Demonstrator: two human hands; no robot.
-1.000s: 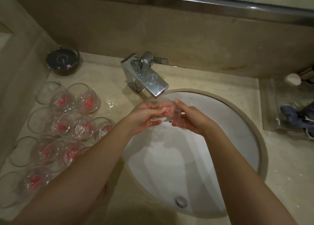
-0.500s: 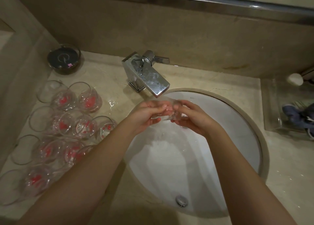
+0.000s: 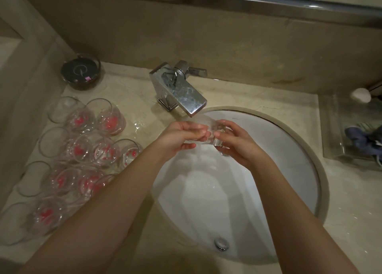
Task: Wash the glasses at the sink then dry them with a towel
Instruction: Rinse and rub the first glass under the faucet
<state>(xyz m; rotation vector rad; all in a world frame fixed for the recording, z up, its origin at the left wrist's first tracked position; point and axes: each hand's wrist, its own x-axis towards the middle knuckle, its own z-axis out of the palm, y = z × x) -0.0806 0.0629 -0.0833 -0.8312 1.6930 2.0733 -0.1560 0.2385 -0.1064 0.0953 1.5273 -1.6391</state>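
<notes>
While the other red-printed glasses (image 3: 82,149) are lying along the counter's left edge, the left hand (image 3: 182,135) and right hand (image 3: 233,143) are curling round one clear glass (image 3: 208,132), keeping it under the faucet (image 3: 184,93) so runoff is falling into the sink (image 3: 299,170).

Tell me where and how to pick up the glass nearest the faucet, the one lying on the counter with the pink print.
Judging by its pose, take that glass around its round belly, coming from above. It lies on its side, mouth toward the far left, with another glass close on its left, so a thumb inside the rim is awkward; the counter on its right is open.
</notes>
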